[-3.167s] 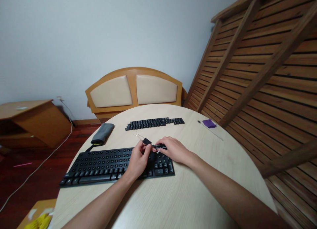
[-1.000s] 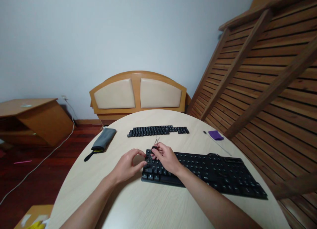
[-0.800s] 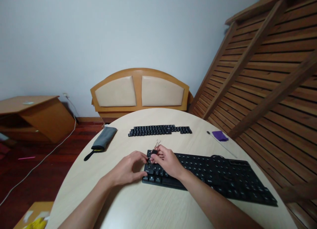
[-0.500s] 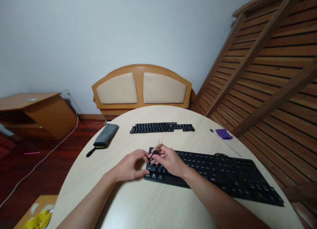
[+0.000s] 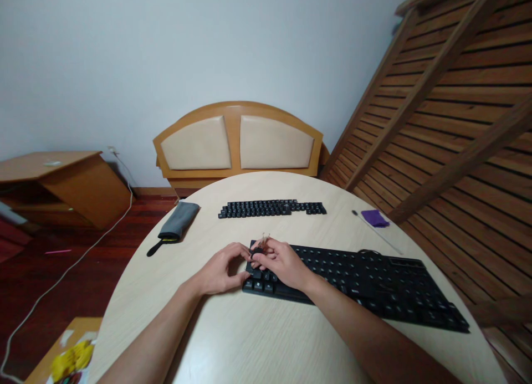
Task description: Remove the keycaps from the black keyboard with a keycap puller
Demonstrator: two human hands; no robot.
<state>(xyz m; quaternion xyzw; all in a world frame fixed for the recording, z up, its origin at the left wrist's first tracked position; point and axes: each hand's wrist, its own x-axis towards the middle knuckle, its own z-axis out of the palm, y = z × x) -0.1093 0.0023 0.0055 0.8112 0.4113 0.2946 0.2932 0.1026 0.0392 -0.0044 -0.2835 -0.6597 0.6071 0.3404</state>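
Observation:
A black keyboard (image 5: 366,287) lies across the round table (image 5: 266,339), running off to the right. Both hands meet at its left end. My right hand (image 5: 280,265) pinches a small wire keycap puller (image 5: 261,244) with a black grip, held over the top-left keys. My left hand (image 5: 222,270) rests against the keyboard's left edge with curled fingers, its fingertips touching the puller's black grip. What sits between the left fingertips is too small to make out.
Rows of loose black keycaps (image 5: 272,208) lie farther back on the table. A grey pouch (image 5: 177,224) lies at the left edge, a purple cloth (image 5: 375,218) and a thin stick at the right. A headboard, slatted bed frame and wooden cabinet surround the table.
The keyboard has shifted far to the right, so both hands now work at its left end instead of its right end. Over the last second the hands have closed together on the puller.

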